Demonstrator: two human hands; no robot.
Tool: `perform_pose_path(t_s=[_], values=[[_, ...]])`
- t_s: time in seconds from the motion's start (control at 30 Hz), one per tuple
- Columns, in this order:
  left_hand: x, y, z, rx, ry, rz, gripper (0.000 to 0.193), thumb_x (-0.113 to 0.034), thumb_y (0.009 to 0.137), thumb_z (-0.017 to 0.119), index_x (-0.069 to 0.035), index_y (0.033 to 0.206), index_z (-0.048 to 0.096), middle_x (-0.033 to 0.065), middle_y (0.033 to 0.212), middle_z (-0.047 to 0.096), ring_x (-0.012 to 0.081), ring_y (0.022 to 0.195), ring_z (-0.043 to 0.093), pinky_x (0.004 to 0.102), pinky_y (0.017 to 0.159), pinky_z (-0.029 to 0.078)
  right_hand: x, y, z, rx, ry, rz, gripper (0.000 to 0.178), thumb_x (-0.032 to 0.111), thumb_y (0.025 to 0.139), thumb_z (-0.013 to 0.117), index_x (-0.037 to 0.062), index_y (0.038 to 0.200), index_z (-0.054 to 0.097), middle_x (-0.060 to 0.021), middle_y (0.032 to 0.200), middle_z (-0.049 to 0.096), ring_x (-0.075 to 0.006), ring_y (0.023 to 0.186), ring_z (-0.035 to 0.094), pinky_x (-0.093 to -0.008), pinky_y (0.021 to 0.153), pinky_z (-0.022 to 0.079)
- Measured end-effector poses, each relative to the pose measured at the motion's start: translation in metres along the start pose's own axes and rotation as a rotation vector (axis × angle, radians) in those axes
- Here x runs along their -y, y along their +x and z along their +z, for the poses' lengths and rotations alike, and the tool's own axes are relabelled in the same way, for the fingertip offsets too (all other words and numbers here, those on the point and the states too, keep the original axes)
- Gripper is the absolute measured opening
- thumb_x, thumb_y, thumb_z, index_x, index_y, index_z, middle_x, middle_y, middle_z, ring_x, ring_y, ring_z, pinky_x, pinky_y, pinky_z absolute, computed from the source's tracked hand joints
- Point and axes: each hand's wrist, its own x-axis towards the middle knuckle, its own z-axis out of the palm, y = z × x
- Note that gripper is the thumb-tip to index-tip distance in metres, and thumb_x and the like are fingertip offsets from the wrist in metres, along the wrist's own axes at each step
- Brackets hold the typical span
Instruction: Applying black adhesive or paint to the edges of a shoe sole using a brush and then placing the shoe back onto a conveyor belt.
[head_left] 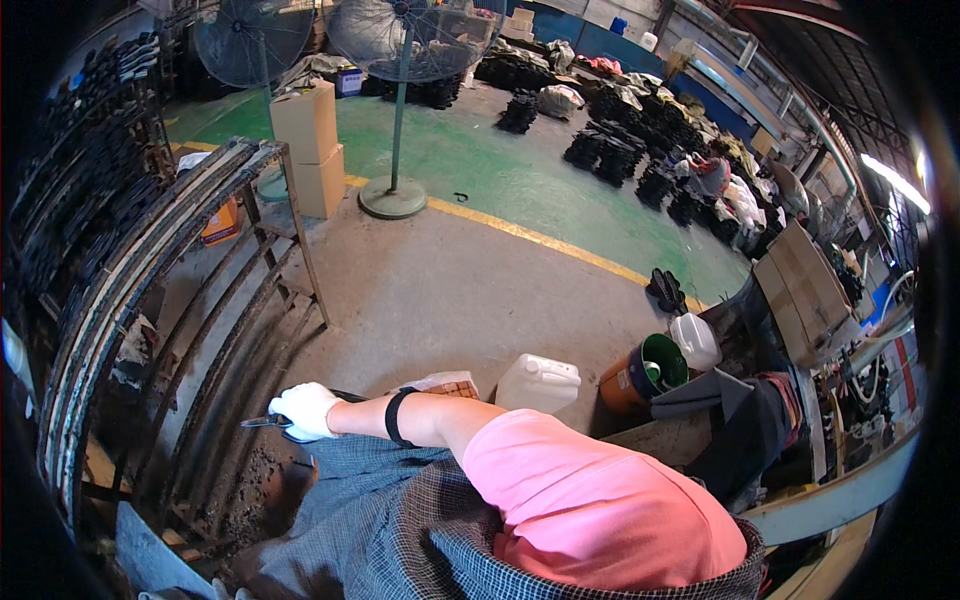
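Note:
My right arm, in a pink sleeve with a black band near the elbow, reaches left across my dark checked apron [400, 510]. My right hand [306, 411], in a white glove, is closed around a small metal hand tool [262, 422] whose pointed end sticks out to the left. The tool's handle is mostly hidden, so its exact kind does not show. Just left of the hand stands a rusty metal rack [190, 250] with long rails. No part of my left hand shows.
A white plastic jug [538, 384] and an orange-brown bucket [632, 383] stand beyond my arm. Stacked cardboard boxes [318, 180] and a stand fan [398, 150] are farther back. Dark piles [605, 150] lie on the green floor. A grey metal edge [840, 495] runs along the right.

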Motion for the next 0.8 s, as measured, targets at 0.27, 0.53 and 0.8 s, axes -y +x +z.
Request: perform_pose_path(t_s=[0.27, 0.53, 0.8], values=[[0.002, 0.002, -0.007, 0.041, -0.038, -0.002, 0.046, -0.013, 0.105, 0.051, 0.000, 0.149, 0.051, 0.0188, 0.116, 0.067, 0.0097, 0.066, 0.050, 0.0184, 0.058, 0.039, 0.002, -0.001, -0.003, 0.018, -0.014, 0.002, 0.032, 0.030, 0.085, 0.070, 0.0119, 0.112, 0.068, -0.0166, 0.099, 0.072, -0.0369, 0.097, 0.071, -0.0484, 0.086, 0.057], [-0.003, -0.001, 0.002, -0.007, -0.041, -0.025, 0.047, -0.015, 0.105, 0.050, 0.001, 0.149, 0.050, 0.0204, 0.118, 0.067, 0.0095, 0.066, 0.049, 0.0180, 0.059, 0.039, 0.000, 0.000, -0.002, 0.022, -0.014, -0.008, 0.033, 0.030, 0.085, 0.071, 0.0121, 0.112, 0.068, -0.0161, 0.100, 0.073, -0.0364, 0.097, 0.072, -0.0483, 0.086, 0.057], [0.003, 0.001, -0.011, 0.079, -0.040, 0.014, 0.062, -0.030, 0.102, 0.059, 0.003, 0.152, 0.045, 0.0205, 0.122, 0.066, 0.0118, 0.073, 0.053, 0.0204, 0.064, 0.042, 0.000, 0.001, 0.001, 0.010, -0.019, -0.009, 0.032, 0.029, 0.084, 0.071, 0.0128, 0.112, 0.068, -0.0156, 0.099, 0.073, -0.0360, 0.096, 0.072, -0.0481, 0.085, 0.057]])
